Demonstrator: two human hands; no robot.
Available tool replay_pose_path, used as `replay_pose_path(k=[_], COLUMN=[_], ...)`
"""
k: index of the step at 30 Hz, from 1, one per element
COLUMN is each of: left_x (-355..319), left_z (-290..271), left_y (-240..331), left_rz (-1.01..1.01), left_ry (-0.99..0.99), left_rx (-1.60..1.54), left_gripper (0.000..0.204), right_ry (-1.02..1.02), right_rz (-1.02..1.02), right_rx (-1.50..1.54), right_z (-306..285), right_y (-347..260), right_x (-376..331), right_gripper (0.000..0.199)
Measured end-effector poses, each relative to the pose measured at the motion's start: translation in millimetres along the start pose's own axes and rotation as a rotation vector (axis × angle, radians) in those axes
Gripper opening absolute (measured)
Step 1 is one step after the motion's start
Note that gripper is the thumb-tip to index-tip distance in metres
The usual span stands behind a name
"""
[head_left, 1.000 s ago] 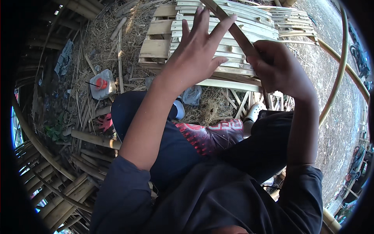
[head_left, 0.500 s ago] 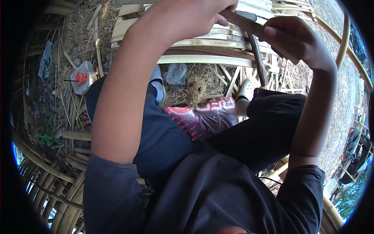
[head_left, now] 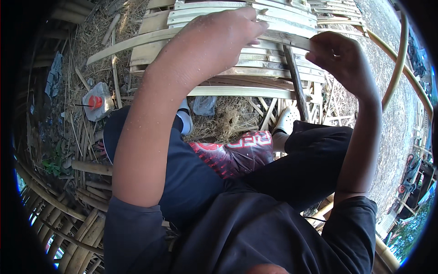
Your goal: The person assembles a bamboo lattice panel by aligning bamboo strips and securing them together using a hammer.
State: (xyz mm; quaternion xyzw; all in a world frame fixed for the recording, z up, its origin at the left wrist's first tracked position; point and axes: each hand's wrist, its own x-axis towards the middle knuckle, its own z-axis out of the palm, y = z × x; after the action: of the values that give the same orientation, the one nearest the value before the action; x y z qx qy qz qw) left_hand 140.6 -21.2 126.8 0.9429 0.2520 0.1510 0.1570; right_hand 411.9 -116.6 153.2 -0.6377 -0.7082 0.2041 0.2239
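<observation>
A long, thin bamboo strip (head_left: 132,44) runs crosswise over a slatted bamboo panel (head_left: 200,13). It passes behind my left forearm and comes out darker near my right hand. My left hand (head_left: 237,32) is closed over its middle, fingers bent toward the right and partly hidden. At the strip's right end my right hand (head_left: 340,57) pinches it between thumb and curled fingers. Below the strip, a dark wooden stick (head_left: 295,80) slants across the right part of the panel, touched by neither hand; its upper end is hidden.
Between my legs hangs dark red printed cloth (head_left: 246,153). A clear plastic bag (head_left: 204,106) lies on straw by my left shoe. At left rests a bag with a red cup (head_left: 95,101). Bamboo poles (head_left: 406,68) curve along the right, and more bamboo (head_left: 82,237) is stacked lower left.
The short dark wooden piece between my hands no longer shows; the long strip now spans them. My left hand has moved slightly down, and my right hand down and left.
</observation>
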Motion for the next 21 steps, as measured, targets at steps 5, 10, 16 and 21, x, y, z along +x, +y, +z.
replay_pose_path(k=[5, 10, 16, 21], left_x=[-4, -7, -7, -2], left_z=[-25, -46, -49, -47], left_y=[-14, -18, -14, 0], left_rz=[-0.12, -0.202, -0.178, -0.057], left_ry=[0.144, 0.188, 0.23, 0.244], left_rx=[-0.155, -0.168, -0.249, -0.191], left_gripper=[0.059, 0.062, 0.055, 0.033], right_ry=[0.055, 0.223, 0.342, 0.4], right_rz=[0.091, 0.006, -0.027, -0.101], right_rx=[0.147, 0.154, 0.125, 0.224], right_z=[-5, 4, 3, 10], right_y=[-27, -42, -49, -52], right_x=[10, 21, 17, 14], right_gripper=[0.021, 0.025, 0.029, 0.025])
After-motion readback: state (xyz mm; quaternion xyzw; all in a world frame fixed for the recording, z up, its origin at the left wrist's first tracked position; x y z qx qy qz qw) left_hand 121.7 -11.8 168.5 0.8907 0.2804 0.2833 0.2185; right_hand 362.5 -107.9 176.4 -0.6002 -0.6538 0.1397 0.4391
